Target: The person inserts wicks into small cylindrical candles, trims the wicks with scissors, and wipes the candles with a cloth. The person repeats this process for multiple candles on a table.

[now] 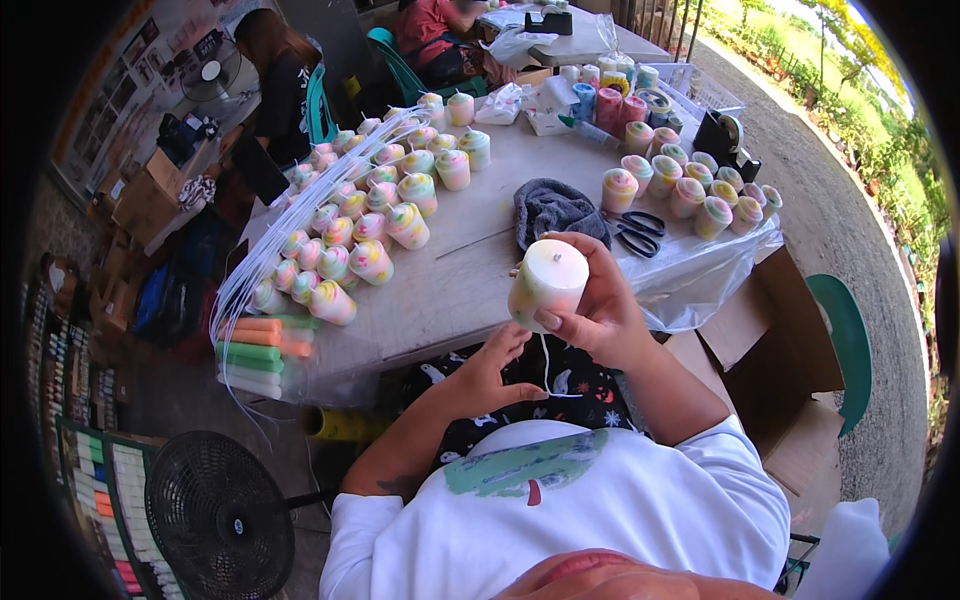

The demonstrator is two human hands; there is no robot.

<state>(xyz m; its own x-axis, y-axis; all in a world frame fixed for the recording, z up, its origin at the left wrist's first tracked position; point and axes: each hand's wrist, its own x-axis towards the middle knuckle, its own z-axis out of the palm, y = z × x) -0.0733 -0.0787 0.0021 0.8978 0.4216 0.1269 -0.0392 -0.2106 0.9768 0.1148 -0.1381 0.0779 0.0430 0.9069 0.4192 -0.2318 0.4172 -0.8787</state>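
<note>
A pale candle (550,290) with soft pink, yellow and green patches is in my right hand (603,318), fingers round its side and thumb in front. Its flat white end faces up and shows a small dark spot in the middle. From its underside a white wick (546,364) hangs down and bends at the bottom. Just left of the wick is my left hand (487,376), open, thumb and fingers apart; whether the thumb touches the wick is unclear. Beyond the candle lie a dark grey towel (562,208) and black-handled scissors (640,236).
Rows of swirled candles (372,262) cover the table's left, beside a bundle of long white wicks (290,225) and coloured sticks (250,352). More candles (688,196) stand right, near a tape dispenser (728,145). A cardboard box (775,350) and black fan (222,515) flank me.
</note>
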